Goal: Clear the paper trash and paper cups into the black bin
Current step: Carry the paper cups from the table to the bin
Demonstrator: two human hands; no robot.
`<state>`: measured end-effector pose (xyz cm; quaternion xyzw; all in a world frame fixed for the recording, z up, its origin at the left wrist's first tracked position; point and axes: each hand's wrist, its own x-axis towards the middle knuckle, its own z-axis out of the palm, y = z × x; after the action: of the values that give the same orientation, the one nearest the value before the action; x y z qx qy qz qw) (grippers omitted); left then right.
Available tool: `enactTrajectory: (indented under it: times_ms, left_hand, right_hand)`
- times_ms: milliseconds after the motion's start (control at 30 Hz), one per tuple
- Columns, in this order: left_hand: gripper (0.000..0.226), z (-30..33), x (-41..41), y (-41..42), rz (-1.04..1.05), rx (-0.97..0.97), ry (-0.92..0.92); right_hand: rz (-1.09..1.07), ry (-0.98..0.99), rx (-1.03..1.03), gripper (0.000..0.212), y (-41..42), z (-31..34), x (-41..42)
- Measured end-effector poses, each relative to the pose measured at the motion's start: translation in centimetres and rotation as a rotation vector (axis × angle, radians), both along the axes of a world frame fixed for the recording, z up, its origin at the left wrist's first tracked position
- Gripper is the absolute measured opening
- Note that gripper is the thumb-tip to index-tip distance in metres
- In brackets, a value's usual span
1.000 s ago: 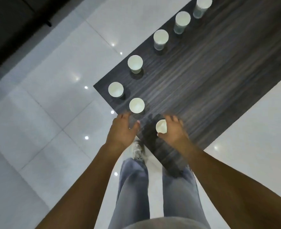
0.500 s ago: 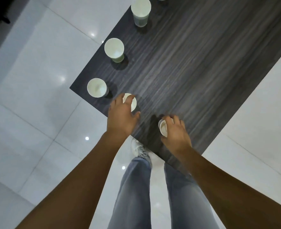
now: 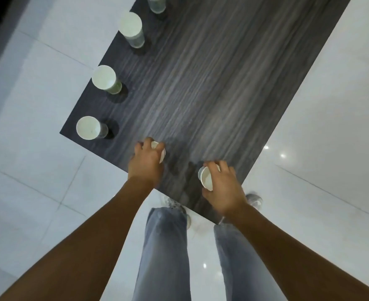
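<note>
Change since earlier frame: the left hand (image 3: 146,164) has closed over the small white paper cup (image 3: 159,151) it was reaching for; the view has shifted toward the table's near corner.
Left hand pose: palm down, fingers curled over the cup rim, clamped on the cup at the table's near edge.
Right hand pose: the right hand (image 3: 222,187) grips a second white paper cup (image 3: 206,178), tilted so its open mouth faces the camera, fingers wrapped around the wall, thumb below.
Cup held by right hand, location: just above the table surface near the front corner; contact with the table cannot be confirmed.
Remaining cups: four upright white paper cups in a row along the left edge, at (image 3: 89,128), (image 3: 105,78), (image 3: 131,28) and (image 3: 156,4); well apart from each other.
Table: dark grey rectangular wood-grain tabletop (image 3: 222,72), matte, streaked lengthwise.
Floor: glossy white tiles (image 3: 27,181) with point reflections.
Person: bare forearms, grey denim trousers (image 3: 164,257), light shoes at the table corner.
</note>
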<state>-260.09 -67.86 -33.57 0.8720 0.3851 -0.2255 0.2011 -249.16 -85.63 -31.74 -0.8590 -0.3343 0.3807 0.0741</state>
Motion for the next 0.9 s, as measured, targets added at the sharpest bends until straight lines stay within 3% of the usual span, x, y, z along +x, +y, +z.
enactTrajectory:
  times_ms: [333, 633, 900]
  left_hand:
    - [0.049, 11.4, 13.9, -19.6, -0.379, -0.01, -0.066]
    - [0.058, 20.5, 33.2, -36.0, -0.582, -0.077, -0.235]
    - [0.061, 24.0, 48.9, -44.9, -0.827, -0.113, -0.266]
  right_hand:
    - [-0.096, -0.069, 0.077, 0.069, -15.7, 10.5, 13.7]
    - [-0.469, -0.133, 0.011, 0.07, -35.1, 19.4, 26.8]
    - [-0.693, -0.245, 0.033, 0.071, -45.1, 22.4, 38.0]
